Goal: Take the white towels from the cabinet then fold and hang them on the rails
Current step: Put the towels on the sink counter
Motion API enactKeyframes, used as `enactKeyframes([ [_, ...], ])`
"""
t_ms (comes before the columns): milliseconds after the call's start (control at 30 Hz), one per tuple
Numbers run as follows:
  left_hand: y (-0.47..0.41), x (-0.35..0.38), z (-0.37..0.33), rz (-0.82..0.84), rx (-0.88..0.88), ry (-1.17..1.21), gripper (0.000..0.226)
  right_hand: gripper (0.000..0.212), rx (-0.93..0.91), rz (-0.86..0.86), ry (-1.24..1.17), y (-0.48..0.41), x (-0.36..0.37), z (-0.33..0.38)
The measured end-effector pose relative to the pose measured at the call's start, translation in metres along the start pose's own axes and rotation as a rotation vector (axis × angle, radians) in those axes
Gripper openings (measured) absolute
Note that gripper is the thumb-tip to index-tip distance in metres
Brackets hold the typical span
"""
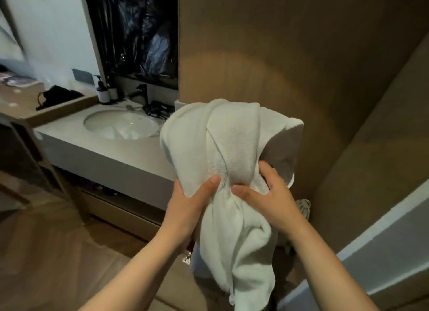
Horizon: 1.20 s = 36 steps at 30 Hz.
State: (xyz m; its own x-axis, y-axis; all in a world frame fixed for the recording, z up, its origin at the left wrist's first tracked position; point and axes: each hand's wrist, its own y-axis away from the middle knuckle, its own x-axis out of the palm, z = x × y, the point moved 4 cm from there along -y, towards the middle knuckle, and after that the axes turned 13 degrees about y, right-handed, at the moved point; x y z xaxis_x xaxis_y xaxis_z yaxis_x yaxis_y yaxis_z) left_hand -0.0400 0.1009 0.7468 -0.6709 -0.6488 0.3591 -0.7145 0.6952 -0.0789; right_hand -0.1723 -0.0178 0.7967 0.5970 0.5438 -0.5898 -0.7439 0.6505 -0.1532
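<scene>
Right now I hold the white towel (228, 134) up in front of me, close to the brown wall (278, 55). My left hand (192, 204) pinches its bunched middle, thumb on the front. My right hand (267, 194) grips beside it, fingers (267, 169) curled into the folds. The towel's tail hangs between my forearms. Far left, a round sink (99, 121) sits in the tabletop (69, 134), with pump bottles (102, 93) behind it. A wooden tray (65, 105) holds a black bundle (58, 96).

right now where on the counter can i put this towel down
Bare strip of counter in front of the basin, up to its front edge, and the corner left of the basin. Crowded behind the basin: bottles, tap, black cords. The ledge further left holds a black bag.
</scene>
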Motion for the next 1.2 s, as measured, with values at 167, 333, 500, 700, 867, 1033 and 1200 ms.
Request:
enactKeyframes([
  [167, -0.021, 0.017, -0.038, 0.055, 0.083, 0.079, 0.099, 0.048, -0.119, -0.054, 0.018, -0.022, -0.026, 0.032],
  [333, -0.05, 0.006, -0.064, 0.125, 0.128, 0.141, 0.094, 0.051, -0.171, -0.101, 0.045, -0.052, -0.019, 0.056],
  [500, -0.092, -0.031, -0.079, 0.139, 0.133, 0.157, 0.094, 0.046, -0.179, -0.141, 0.076, -0.086, 0.01, 0.084],
  [700, -0.144, -0.09, -0.092, 0.168, 0.113, 0.137, 0.084, 0.042, -0.167, -0.16, 0.061, -0.132, 0.062, 0.111],
  [867, -0.186, -0.12, -0.083, 0.176, 0.02, 0.172, 0.089, 0.049, -0.145, -0.172, 0.041, -0.169, 0.091, 0.114],
  [1033, -0.221, -0.135, -0.072, 0.148, 0.021, 0.153, 0.094, 0.051, -0.139, -0.139, 0.029, -0.206, 0.109, 0.097],
  [1200, -0.249, -0.146, -0.057, 0.123, 0.018, 0.122, 0.09, 0.056, -0.107, -0.072, 0.011, -0.248, 0.13, 0.073],
])
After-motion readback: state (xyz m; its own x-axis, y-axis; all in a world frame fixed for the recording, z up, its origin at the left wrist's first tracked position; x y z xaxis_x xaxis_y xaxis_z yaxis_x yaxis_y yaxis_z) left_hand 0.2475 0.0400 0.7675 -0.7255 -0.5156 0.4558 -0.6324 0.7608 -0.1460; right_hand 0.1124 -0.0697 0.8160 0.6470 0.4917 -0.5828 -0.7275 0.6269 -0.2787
